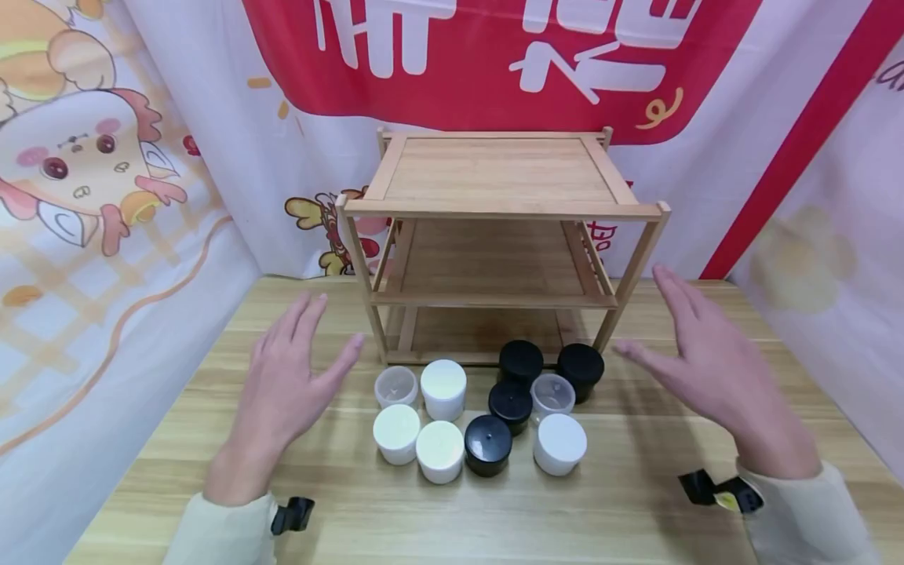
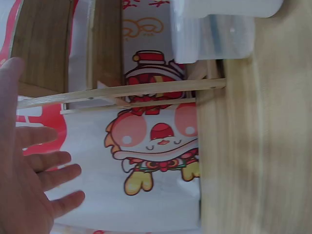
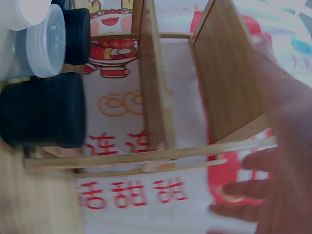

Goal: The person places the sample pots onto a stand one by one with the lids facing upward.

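My left hand [image 1: 282,377] is held left of the jars with its fingers spread and nothing in it. On the other side, my right hand [image 1: 713,361] hovers over the tabletop, fingers extended, also holding nothing. Between them stand small round lidded jars in a loose cluster: several white jars [image 1: 440,451], several black jars [image 1: 488,445] and two clear jars [image 1: 396,388]. Nearest my right hand is a black jar [image 1: 581,371] at the rack's front right leg. The left wrist view shows my spread fingers [image 2: 61,178] beside the rack's side.
A three-tier wooden rack [image 1: 501,208] stands behind the jars, its bottom tier partly hidden by them. The wooden table [image 1: 494,526] ends at printed cloth walls [image 1: 212,78] at the back and both sides.
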### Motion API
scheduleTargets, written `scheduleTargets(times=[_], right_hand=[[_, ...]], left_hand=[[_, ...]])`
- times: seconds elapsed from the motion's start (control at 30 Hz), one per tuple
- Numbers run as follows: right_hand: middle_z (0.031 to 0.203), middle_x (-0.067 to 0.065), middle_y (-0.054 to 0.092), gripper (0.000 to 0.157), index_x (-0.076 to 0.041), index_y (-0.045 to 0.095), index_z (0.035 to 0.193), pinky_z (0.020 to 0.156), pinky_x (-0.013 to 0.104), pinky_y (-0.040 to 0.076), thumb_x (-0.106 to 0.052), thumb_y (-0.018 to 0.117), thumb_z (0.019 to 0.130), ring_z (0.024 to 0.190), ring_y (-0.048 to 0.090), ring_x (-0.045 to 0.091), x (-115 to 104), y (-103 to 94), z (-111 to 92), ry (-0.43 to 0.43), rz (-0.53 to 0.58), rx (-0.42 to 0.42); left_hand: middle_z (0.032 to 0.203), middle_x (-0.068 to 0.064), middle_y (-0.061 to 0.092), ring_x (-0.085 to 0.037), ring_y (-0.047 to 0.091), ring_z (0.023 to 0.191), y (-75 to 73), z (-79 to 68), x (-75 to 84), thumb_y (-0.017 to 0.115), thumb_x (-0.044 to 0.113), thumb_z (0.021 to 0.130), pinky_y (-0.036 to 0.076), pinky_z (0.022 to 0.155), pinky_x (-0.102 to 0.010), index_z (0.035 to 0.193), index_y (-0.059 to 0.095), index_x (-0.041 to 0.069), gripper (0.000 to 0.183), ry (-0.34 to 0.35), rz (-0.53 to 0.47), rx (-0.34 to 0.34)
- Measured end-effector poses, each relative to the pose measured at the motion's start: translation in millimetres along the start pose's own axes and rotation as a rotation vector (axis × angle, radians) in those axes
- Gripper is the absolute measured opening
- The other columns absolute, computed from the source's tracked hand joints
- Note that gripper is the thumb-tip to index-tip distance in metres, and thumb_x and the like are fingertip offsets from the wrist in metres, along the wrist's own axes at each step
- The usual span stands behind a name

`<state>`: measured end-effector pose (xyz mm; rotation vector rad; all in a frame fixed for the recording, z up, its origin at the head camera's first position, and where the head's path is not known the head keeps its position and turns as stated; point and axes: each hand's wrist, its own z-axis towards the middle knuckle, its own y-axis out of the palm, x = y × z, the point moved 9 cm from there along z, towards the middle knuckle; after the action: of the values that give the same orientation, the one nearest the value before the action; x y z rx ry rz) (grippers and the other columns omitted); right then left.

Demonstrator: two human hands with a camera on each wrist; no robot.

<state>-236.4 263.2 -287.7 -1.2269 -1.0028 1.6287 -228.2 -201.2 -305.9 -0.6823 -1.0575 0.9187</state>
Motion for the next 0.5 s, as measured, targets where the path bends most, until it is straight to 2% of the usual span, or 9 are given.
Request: scheduleTargets(times=[0.17,0.27,0.37,0.43,0.5], right_hand=[[0.174,0.022,0.033,0.093,-0.019,0.017,0.174,0.116,0.077,0.037,-0.043,0.073,0.102,0.154,0.038,0.051,15,-0.2,20,0.022,0.371,0.156],[0.169,0.021,0.042,0.084,-0.018,0.025,0.172,0.121,0.071,0.037,-0.038,0.071,0.104,0.153,0.042,0.046,22,5.7,30,0.046,0.54,0.208],[0.164,0.018,0.048,0.076,-0.017,0.031,0.169,0.124,0.064,0.039,-0.04,0.067,0.106,0.15,0.046,0.04,26,14.3,39,0.076,0.66,0.233],[0.161,0.015,0.052,0.07,-0.016,0.037,0.166,0.125,0.05,0.043,-0.038,0.068,0.107,0.147,0.05,0.033,26,19.5,44,0.07,0.738,0.254],[0.156,0.013,0.056,0.064,-0.017,0.044,0.162,0.121,0.033,0.048,-0.032,0.07,0.106,0.142,0.055,0.025,27,23.7,48,0.055,0.81,0.276]], left_hand=[[0.167,-0.021,0.046,-0.049,0.04,0.154,4.5,-1.2,0.2,0.058,0.055,0.108,0.03,0.125,-0.072,0.162,0.044,0.007,0.074,0.021,-0.127,0.068],[0.164,-0.021,0.05,-0.046,0.043,0.153,13.7,-4.9,-3.3,0.059,0.05,0.108,0.033,0.124,-0.07,0.159,0.048,0.006,0.068,0.002,-0.196,0.068],[0.163,-0.02,0.05,-0.045,0.045,0.152,25.0,-9.5,-7.7,0.059,0.049,0.109,0.035,0.124,-0.069,0.159,0.049,0.007,0.066,-0.025,-0.237,0.049],[0.163,-0.02,0.05,-0.044,0.045,0.152,30.8,-12.8,-10.5,0.059,0.05,0.109,0.035,0.124,-0.069,0.159,0.048,0.007,0.066,-0.044,-0.241,0.039],[0.163,-0.02,0.051,-0.044,0.045,0.151,33.6,-14.7,-12.0,0.059,0.049,0.109,0.035,0.123,-0.07,0.159,0.049,0.007,0.066,-0.05,-0.234,0.039]])
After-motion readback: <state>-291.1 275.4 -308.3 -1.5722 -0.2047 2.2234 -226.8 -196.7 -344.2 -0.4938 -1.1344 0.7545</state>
